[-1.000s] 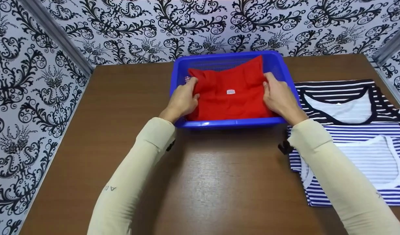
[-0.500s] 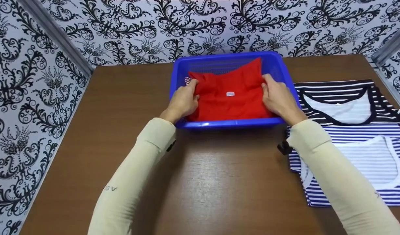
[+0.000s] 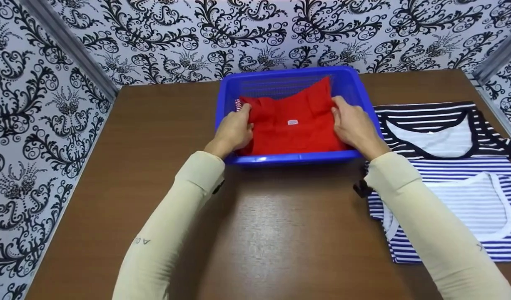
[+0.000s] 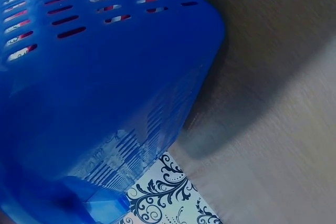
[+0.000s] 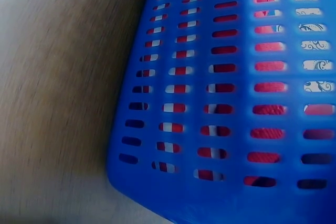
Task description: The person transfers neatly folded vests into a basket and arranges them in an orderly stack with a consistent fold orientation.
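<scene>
Holding a red garment [image 3: 295,139] by both sides, a person reaches over a blue basket [image 3: 297,158] near the back of a wooden worktop [image 3: 280,233]. In the head view, the left grip [image 3: 233,130] and the right grip [image 3: 354,125] each grasp a side of the garment, which lies within the basket. Its raised corner and small white label [image 3: 292,122] sit slightly lower than a second ago, while the basket has hardly shifted. The small drop suggests the garment is being settled rather than lifted out, with neither side released. A red-and-white striped cloth [image 3: 238,105] peeks out beside the left grip; a black-and-white striped top [image 3: 432,143] and a blue-and-white striped top [image 3: 467,208] lie to the right, outside the basket.

From the left wrist, the basket's outer wall fills much of the view, hints of red showing through its slots; the grip itself is out of sight.

From the right wrist, the slots reveal red-and-white bands on the left and plain red farther right. No grip shows here either, so its hold cannot be told from this angle.
</scene>
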